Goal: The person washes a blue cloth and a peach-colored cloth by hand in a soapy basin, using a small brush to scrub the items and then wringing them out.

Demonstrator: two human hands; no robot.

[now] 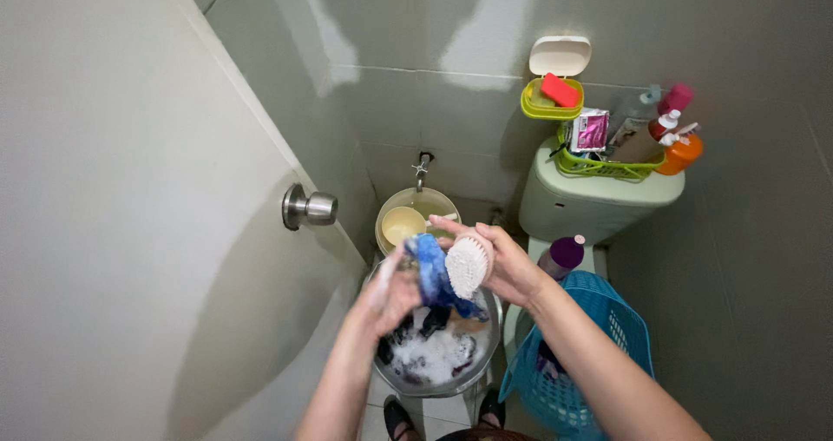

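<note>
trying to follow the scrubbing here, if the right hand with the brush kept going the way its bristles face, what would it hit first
The right hand holds a pale oval scrub brush with bristles facing left. Going straight on, it would first meet the wet blue cloth gripped by the left hand; they look nearly touching, though depth is unclear.
</note>
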